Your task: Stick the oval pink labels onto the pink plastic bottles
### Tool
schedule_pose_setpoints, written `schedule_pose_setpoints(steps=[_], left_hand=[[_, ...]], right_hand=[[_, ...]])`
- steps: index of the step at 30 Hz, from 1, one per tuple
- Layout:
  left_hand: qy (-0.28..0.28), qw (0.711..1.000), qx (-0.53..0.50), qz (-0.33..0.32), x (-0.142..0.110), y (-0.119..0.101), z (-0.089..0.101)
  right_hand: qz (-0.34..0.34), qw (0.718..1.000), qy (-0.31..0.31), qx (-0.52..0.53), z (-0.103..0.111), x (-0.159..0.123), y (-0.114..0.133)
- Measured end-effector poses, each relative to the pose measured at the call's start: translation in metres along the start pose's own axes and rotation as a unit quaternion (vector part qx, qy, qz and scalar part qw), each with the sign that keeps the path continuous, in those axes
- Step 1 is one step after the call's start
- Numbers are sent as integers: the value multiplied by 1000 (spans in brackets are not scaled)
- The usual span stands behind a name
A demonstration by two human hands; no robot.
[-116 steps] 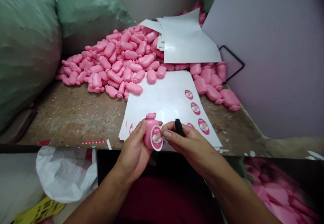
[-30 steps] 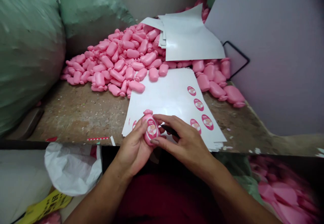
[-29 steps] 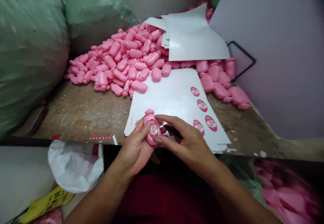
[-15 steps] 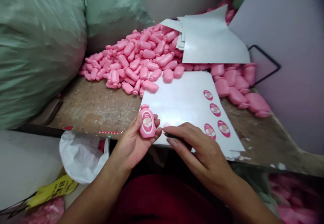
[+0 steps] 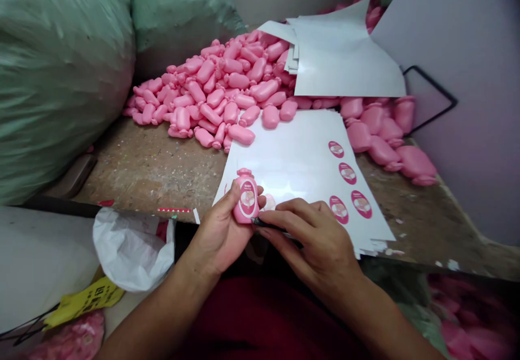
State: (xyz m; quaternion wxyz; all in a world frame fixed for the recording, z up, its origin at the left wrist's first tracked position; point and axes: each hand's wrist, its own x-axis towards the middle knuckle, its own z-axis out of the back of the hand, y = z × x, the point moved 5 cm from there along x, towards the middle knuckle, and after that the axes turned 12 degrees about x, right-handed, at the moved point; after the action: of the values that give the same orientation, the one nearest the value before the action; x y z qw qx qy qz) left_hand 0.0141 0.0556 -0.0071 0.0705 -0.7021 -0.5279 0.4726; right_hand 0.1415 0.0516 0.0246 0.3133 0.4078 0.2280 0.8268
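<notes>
The left hand (image 5: 222, 231) was wrapped round a small pink bottle (image 5: 246, 201) with an oval label, held nearly upright above the tabletop's (image 5: 142, 165) front edge. The right hand (image 5: 319, 235) gripped a slim black tool (image 5: 271, 225), its tip at the bottle's base. Behind them lay a stack of sticker sheets (image 5: 290, 151), with a bottle pile (image 5: 221, 86) toward the tabletop's back edge.
</notes>
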Motion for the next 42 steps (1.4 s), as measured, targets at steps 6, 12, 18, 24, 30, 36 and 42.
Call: schedule_pose_setpoints(steps=[6,12,18,24,30,36,42], left_hand=[[2,1000,-7,5,4,4,-2],[6,999,-34,20,7,7,-6],[47,999,-5,23,7,8,-4],[68,997,-5,25,7,11,-8],[89,996,-17,10,8,11,-14],[96,995,7,-19,10,11,-10],[95,995,23,-31,11,10,-7]], right_hand=[[-5,1000,6,16,-7,-6,-7],[-118,976,17,183,-14,-8,-19],[-257,874,81,405,-11,-4,-32],[-242,921,77,296,6,0,-29],[-109,977,-14,184,0,4,-23],[-35,996,-17,84,-1,2,-18],[2,999,-34,27,3,7,-12]])
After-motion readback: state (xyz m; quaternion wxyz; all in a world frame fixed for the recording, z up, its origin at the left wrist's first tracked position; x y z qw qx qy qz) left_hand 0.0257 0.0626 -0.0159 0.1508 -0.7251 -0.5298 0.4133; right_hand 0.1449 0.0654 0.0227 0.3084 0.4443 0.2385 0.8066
